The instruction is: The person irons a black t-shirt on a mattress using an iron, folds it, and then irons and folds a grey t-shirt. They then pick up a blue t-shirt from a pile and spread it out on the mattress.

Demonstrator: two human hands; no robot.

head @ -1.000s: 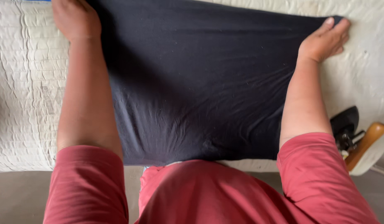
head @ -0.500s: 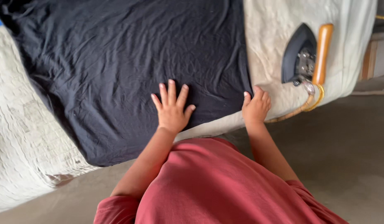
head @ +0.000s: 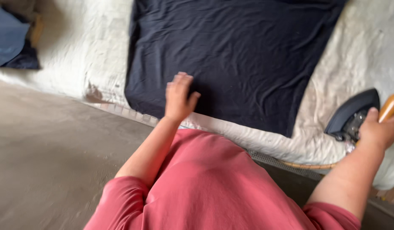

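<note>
A dark cloth (head: 231, 55) lies spread on the padded white table (head: 94, 55) above a grey concrete floor (head: 48, 149). The left hand (head: 178, 99) rests open, flat on the cloth; at right, the right hand (head: 378, 132) grips the iron (head: 350, 113) by its wooden handle.

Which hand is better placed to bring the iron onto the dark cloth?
Right. The right hand already grips the iron by its wooden handle, while the left hand lies flat on the dark cloth.

Left hand (head: 178, 99) flat, right hand (head: 378, 130) clenched
</note>
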